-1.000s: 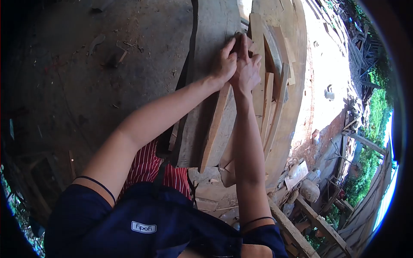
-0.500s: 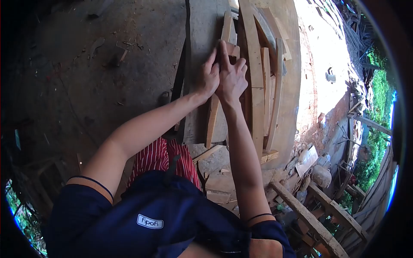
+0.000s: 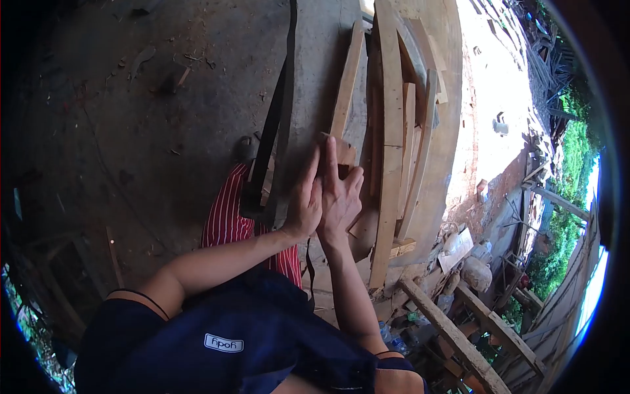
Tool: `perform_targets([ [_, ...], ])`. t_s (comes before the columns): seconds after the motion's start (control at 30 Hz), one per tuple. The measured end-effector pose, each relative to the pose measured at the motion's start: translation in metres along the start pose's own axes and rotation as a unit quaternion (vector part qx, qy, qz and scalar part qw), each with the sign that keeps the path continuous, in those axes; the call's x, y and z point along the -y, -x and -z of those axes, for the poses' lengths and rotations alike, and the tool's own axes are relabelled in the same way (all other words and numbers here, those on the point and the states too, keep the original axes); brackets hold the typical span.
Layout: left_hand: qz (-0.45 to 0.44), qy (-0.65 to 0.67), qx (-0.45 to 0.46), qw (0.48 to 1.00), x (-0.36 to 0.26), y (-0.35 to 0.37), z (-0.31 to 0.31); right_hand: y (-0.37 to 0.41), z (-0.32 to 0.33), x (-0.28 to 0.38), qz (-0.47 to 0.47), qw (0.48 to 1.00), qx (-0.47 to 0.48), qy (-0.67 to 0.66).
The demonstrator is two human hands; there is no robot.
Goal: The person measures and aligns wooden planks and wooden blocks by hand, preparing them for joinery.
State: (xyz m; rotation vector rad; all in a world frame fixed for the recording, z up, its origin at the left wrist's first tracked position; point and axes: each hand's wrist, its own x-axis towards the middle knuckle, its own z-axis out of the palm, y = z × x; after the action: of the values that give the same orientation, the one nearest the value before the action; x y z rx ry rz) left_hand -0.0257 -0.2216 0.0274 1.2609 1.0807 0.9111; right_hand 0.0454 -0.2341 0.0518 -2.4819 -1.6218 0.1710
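A small wooden block [image 3: 347, 156], like a hand plane, sits on a narrow wooden strip [image 3: 348, 82] lying along the grey bench [image 3: 314, 85]. My right hand [image 3: 340, 200] is closed around the near part of the block, its index finger stretched forward along it. Beside it and touching it, my left hand [image 3: 306, 205] grips the block's left side, fingers pointing forward. Both hands partly cover the block, and the strip's near end is hidden beneath them.
Right of the hands lie a long curved board [image 3: 392, 131] and several thinner wooden pieces [image 3: 421, 157] on a broad wooden surface [image 3: 446, 131]. Timber beams [image 3: 453, 328] and clutter stand at the lower right. A dark floor [image 3: 164, 118] with scraps spreads on the left.
Both hands and the block have moved toward my body, exposing more of the strip's far part. My elbows are bent more, and the view has shifted slightly.
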Motion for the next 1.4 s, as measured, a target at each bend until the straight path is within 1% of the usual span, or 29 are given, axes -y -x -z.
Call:
perform_targets([
  [0.07,-0.059,0.033,-0.014,0.998,0.003,-0.069,-0.01,-0.062,-0.008,-0.001,-0.002,0.999,-0.035,0.004],
  [0.1,-0.022,0.017,-0.002,1.0,-0.019,-0.133,-0.009,-0.112,-0.011,0.005,0.0,0.999,-0.036,-0.002],
  [0.13,-0.084,0.039,-0.033,0.995,0.0,-0.172,-0.02,-0.158,-0.009,0.006,0.0,0.999,-0.042,-0.002],
  [0.2,-0.076,0.084,-0.02,0.993,0.001,-0.239,-0.028,-0.216,-0.016,0.003,0.036,0.997,-0.07,-0.002],
  [0.23,-0.099,0.074,-0.015,0.992,0.008,-0.271,-0.033,-0.239,-0.02,0.005,0.024,0.997,-0.071,-0.011],
  [0.27,-0.066,0.119,-0.003,0.991,-0.011,-0.282,-0.032,-0.258,-0.02,0.005,0.013,0.997,-0.075,-0.019],
  [0.3,-0.059,0.087,0.016,0.994,-0.01,-0.301,-0.031,-0.271,-0.016,0.006,0.0,0.998,-0.064,-0.008],
  [0.33,-0.194,0.01,-0.017,0.981,0.035,-0.347,-0.047,-0.277,-0.014,0.008,-0.009,0.999,-0.054,0.002],
  [0.4,-0.122,0.042,0.08,0.988,0.018,-0.336,-0.035,-0.268,-0.01,0.01,-0.013,0.998,-0.066,0.001],
  [0.43,-0.126,0.036,0.081,0.988,0.008,-0.317,-0.029,-0.259,-0.002,0.014,-0.019,1.0,-0.02,0.0],
  [0.47,-0.091,0.061,0.046,0.993,-0.004,-0.287,-0.025,-0.252,0.006,0.017,-0.023,0.999,0.023,-0.002],
  [0.5,-0.056,0.087,0.013,0.995,-0.015,-0.261,-0.022,-0.242,-0.026,0.001,0.02,0.996,-0.082,0.01],
  [0.53,-0.069,0.061,-0.005,0.996,-0.002,-0.24,-0.021,-0.216,-0.019,0.002,0.021,0.998,-0.054,0.004],
  [0.57,-0.067,0.038,-0.022,0.997,-0.008,-0.201,-0.016,-0.188,-0.022,-0.002,0.043,0.996,-0.075,0.013],
  [0.63,-0.084,0.061,-0.023,0.994,0.015,-0.141,-0.012,-0.12,-0.021,-0.002,0.033,0.995,-0.096,0.006],
  [0.67,-0.055,-0.002,-0.009,0.998,0.006,-0.098,-0.004,-0.084,-0.018,-0.005,0.03,0.997,-0.066,-0.011],
  [0.73,-0.089,-0.051,-0.019,0.995,0.019,-0.021,0.001,-0.015,-0.01,-0.008,0.035,0.998,-0.053,-0.02],
  [0.77,-0.048,-0.077,-0.012,0.996,0.017,0.015,0.004,0.016,-0.007,-0.009,0.038,0.998,-0.043,-0.03],
  [0.8,-0.065,-0.132,-0.013,0.989,0.013,0.046,0.009,0.045,-0.001,-0.01,0.043,0.998,-0.027,-0.04],
  [0.83,-0.011,-0.085,0.008,0.996,0.011,0.075,0.012,0.071,-0.001,-0.013,0.042,0.999,-0.007,-0.016],
  [0.87,-0.036,-0.111,0.013,0.993,0.013,0.095,0.014,0.094,-0.004,-0.017,0.043,0.999,-0.012,-0.023],
  [0.93,-0.008,-0.12,0.047,0.992,0.01,0.116,0.017,0.114,0.008,-0.016,0.024,0.999,0.016,-0.029],
  [1.0,-0.007,-0.097,0.045,0.994,0.008,0.109,0.01,0.11,0.004,-0.017,0.019,0.999,0.016,-0.023],
  [1.03,-0.036,-0.119,0.01,0.992,0.005,0.1,0.004,0.101,0.004,-0.016,0.006,1.0,0.015,-0.012],
  [1.13,-0.022,-0.089,-0.007,0.996,0.003,0.053,0.001,0.05,0.003,-0.016,0.042,0.999,0.009,0.024],
  [1.2,-0.044,-0.048,-0.013,0.998,0.0,0.003,-0.004,0.002,-0.005,-0.013,0.042,0.998,-0.038,0.007],
  [1.23,-0.057,-0.01,0.015,0.998,0.007,-0.023,-0.006,-0.022,-0.007,-0.012,0.04,0.998,-0.042,0.018],
  [1.33,-0.044,0.039,0.014,0.998,0.002,-0.109,-0.014,-0.102,-0.012,-0.01,0.047,0.996,-0.065,0.038],
  [1.4,-0.122,0.038,-0.035,0.991,0.016,-0.172,-0.027,-0.158,-0.02,-0.009,0.05,0.994,-0.095,0.031],
])
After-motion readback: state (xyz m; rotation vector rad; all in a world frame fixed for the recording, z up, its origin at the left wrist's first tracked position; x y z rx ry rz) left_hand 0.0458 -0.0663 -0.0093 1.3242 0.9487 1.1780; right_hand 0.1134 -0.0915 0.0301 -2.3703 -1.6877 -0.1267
